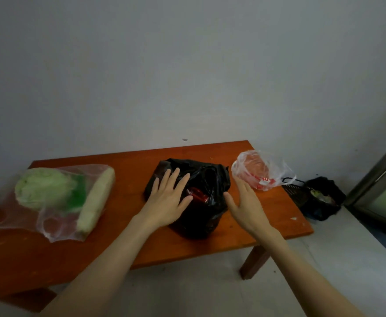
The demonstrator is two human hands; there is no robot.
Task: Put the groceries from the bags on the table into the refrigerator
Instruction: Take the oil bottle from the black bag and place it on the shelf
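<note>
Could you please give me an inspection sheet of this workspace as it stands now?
Surface: low orange wooden table against a grey wall.
Job's things: black bag in the middle, open, something red showing inside; clear bag to the left holding a cabbage and a pale long vegetable; white bag to the right with something reddish inside.
Clutter: small white speck near the table's right edge.
Hands: left hand flat on the black bag; right hand open beside it.
Cables: nothing seen.
Surroundings: dark basket on the floor to the right; door frame beyond it.
</note>
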